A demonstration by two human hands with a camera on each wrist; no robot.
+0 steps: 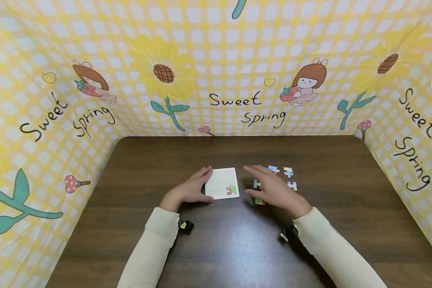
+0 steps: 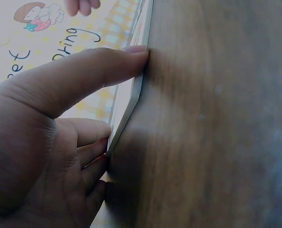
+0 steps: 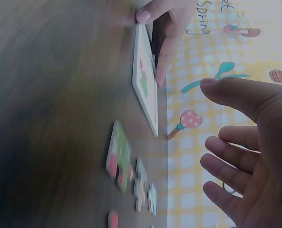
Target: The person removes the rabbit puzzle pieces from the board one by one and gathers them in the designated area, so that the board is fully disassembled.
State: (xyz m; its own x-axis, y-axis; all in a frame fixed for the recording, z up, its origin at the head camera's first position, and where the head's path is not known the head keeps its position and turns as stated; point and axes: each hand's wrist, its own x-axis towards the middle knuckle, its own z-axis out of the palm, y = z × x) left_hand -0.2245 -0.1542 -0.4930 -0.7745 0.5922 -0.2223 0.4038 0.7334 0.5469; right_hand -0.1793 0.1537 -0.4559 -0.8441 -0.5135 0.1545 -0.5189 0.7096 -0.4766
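Note:
A square white puzzle tray (image 1: 219,180) lies on the table, with a green and pink jigsaw piece (image 1: 232,189) in its lower right corner. My left hand (image 1: 191,189) holds the tray by its left side, thumb at the near corner and fingers at the far one; the left wrist view shows the thumb (image 2: 112,65) against the tray's edge. Over the loose pieces to the right hovers my right hand (image 1: 273,188), its fingers apart and nothing between them in the right wrist view. It partly covers a green piece (image 1: 260,201) and a blue piece (image 1: 257,184).
More loose jigsaw pieces lie beyond and right of the right hand, among them a blue and yellow piece (image 1: 288,172) and a pale blue piece (image 1: 292,185). A yellow checked cloth (image 1: 230,76) walls the brown table (image 1: 158,160) at the back and sides.

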